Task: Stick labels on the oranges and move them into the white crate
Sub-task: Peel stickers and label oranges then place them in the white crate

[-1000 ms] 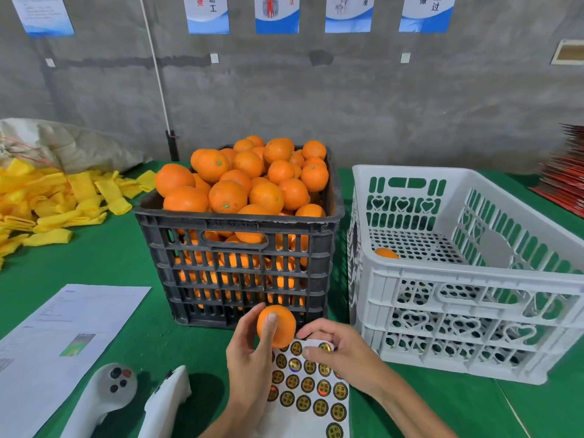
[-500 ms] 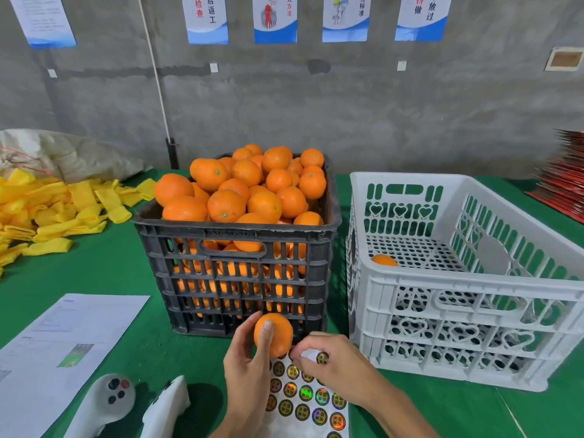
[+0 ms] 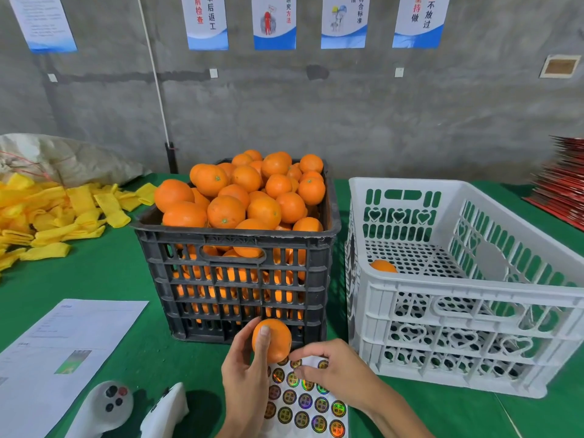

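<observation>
- Compared with a second ago, little has shifted: the left hand [image 3: 245, 379] still holds the same orange [image 3: 275, 338] above the sticker sheet [image 3: 308, 406], and the right hand [image 3: 331, 371] has stayed at the sheet's top edge, its fingertips now up against the lower right of the fruit.
- Left hand: thumb laid up the front of the orange, fingers curled round its far side, so the fruit is firmly gripped just in front of the black crate [image 3: 240, 279].
- Right hand: thumb and forefinger are curled together in a pinch at the top row of round labels; whether a label is actually between them I cannot tell, the spot being too small to read.
- Sticker sheet: white, lying on the green table [image 3: 110, 279] under both hands, with rows of round holographic labels.
- Black crate: directly behind the hands, heaped above its rim with oranges.
- White crate [image 3: 474, 295]: just beside the black one on its right, holding a single orange [image 3: 383, 266] on its perforated floor near the left wall.
- Near the left forearm, two white handheld controllers [image 3: 132, 409] lie on the table, and a printed paper [image 3: 63, 346] lies further left.
- Yellow foam nets [image 3: 53, 213] are piled at the far left, with a pale sack [image 3: 69, 159] behind them.
- Red items are stacked [image 3: 562, 188] at the far right edge.
- Posters [image 3: 275, 22] hang on the grey wall.
</observation>
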### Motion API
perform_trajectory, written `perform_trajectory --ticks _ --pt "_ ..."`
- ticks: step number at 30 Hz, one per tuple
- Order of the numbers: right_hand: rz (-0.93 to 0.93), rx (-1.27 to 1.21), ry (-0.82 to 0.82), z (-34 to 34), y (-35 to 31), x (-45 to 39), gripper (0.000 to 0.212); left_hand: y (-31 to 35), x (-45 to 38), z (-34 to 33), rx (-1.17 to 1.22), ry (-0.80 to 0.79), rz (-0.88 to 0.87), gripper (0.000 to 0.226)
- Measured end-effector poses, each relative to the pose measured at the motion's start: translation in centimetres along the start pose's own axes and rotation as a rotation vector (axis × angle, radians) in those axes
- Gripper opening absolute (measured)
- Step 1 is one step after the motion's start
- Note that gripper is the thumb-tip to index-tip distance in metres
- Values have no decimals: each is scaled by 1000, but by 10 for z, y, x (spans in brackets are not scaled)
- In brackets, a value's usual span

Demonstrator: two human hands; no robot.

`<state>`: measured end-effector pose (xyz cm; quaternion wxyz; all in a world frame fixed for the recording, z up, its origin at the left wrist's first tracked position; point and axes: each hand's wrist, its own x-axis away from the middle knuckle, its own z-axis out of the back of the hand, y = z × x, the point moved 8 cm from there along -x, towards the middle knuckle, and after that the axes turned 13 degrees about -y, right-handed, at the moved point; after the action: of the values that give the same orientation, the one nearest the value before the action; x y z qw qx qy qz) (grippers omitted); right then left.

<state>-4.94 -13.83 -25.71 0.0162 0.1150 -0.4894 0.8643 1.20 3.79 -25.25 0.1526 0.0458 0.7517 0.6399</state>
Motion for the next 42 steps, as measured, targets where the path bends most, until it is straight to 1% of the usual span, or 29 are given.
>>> perform_trajectory --ticks 4,8,11,16,25,30,33,42 --pt "-15 -41 12 -1 1 -2 25 -1 -1 0 0 3 2 32" --pt "16 -50 44 0 -6 -4 15 0 0 1 -11 7 -1 32" --pt "36 -51 30 0 -9 -2 20 -1 -1 2 -21 8 5 32" --pt "13 -81 -30 -1 -3 -1 29 -2 -1 2 -37 4 3 29" --pt "31 -86 12 2 -8 0 20 0 0 2 -59 4 10 28" --pt "36 -117 -67 3 -6 6 34 3 1 2 -55 3 3 25" --pt "21 -110 -82 4 -5 9 37 3 1 1 -43 0 7 25" --pt "93 -19 -34 7 -18 9 21 2 2 1 -19 0 22 25"
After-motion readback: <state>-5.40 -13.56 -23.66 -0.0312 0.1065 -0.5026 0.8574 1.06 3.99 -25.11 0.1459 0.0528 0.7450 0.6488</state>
